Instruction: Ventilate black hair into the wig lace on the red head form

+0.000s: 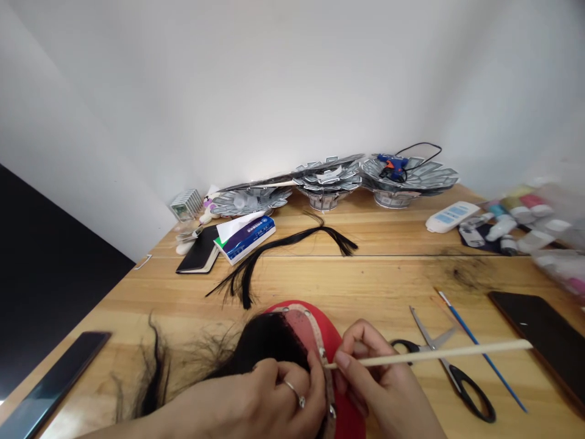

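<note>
A red dome-shaped head form (315,323) sits at the table's near edge, partly covered with black hair (260,344) and a pale lace band studded with pins. My left hand (260,399), with a ring on one finger, presses curled fingers onto the hair at the band's edge. My right hand (379,381) pinches a long pale wooden stick (439,353), whose tip touches the band beside my left fingers. The stick's other end reaches right over the scissors.
Black-handled scissors (450,369) and a thin blue brush (479,347) lie to the right, near a dark tablet (543,332). A loose black hair strand (283,247), tissue pack (247,235), notebook (198,250), bottles (516,222), remote (452,215) and a glue gun (393,164) sit farther back.
</note>
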`<act>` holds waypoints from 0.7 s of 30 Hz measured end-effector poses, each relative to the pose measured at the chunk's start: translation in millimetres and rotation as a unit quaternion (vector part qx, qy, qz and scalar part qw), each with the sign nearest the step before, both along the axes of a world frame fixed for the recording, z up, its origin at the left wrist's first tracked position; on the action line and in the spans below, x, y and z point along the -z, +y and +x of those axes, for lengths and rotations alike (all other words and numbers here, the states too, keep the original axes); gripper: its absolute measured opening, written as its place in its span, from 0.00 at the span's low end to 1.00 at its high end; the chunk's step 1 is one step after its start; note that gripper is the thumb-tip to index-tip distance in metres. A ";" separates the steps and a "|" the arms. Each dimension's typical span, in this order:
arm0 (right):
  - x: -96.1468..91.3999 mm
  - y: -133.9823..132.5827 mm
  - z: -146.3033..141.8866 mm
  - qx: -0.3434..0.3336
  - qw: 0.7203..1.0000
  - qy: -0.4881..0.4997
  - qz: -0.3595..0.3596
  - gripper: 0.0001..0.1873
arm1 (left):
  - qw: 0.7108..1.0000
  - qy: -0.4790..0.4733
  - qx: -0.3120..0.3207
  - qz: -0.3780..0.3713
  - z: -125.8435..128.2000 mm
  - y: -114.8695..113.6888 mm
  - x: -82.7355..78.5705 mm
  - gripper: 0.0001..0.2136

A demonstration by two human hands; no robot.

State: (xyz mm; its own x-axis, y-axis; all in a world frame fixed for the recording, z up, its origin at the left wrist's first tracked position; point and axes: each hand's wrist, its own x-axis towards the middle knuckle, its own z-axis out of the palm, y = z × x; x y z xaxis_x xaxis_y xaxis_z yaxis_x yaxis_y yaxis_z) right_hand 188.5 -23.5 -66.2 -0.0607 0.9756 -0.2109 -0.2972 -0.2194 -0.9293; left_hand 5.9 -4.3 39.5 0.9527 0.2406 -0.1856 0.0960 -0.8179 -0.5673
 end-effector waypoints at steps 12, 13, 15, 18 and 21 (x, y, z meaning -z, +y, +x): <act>-11.3 -0.9 -1.4 0.002 1.000 0.029 -0.006 0.25 | 0.997 -0.028 -0.007 -0.067 8.0 10.4 -15.7 0.12; -12.1 -0.9 -1.7 0.001 0.999 0.033 -0.005 0.25 | 0.996 -0.039 -0.026 -0.079 7.2 10.4 -16.0 0.10; -13.4 -0.9 -1.9 -0.005 0.999 0.043 -0.006 0.25 | 0.992 -0.051 -0.054 -0.101 4.6 9.2 -16.4 0.08; -13.0 -0.5 -1.2 -0.013 0.999 0.047 -0.006 0.25 | 0.987 -0.066 -0.075 -0.122 -0.6 5.7 -16.9 0.12; -8.8 0.5 -0.2 -0.015 0.999 0.028 0.001 0.24 | 0.982 -0.069 -0.100 -0.143 -5.5 2.6 -16.8 0.21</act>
State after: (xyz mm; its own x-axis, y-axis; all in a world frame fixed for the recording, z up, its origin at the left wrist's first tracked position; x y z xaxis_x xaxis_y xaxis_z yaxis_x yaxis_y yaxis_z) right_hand 188.3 -23.0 -57.4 -0.1011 0.9738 -0.2037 -0.3431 -0.2263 -0.9116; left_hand 0.3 -1.7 56.3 0.9124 0.3823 -0.1461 0.3305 -0.8989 -0.2878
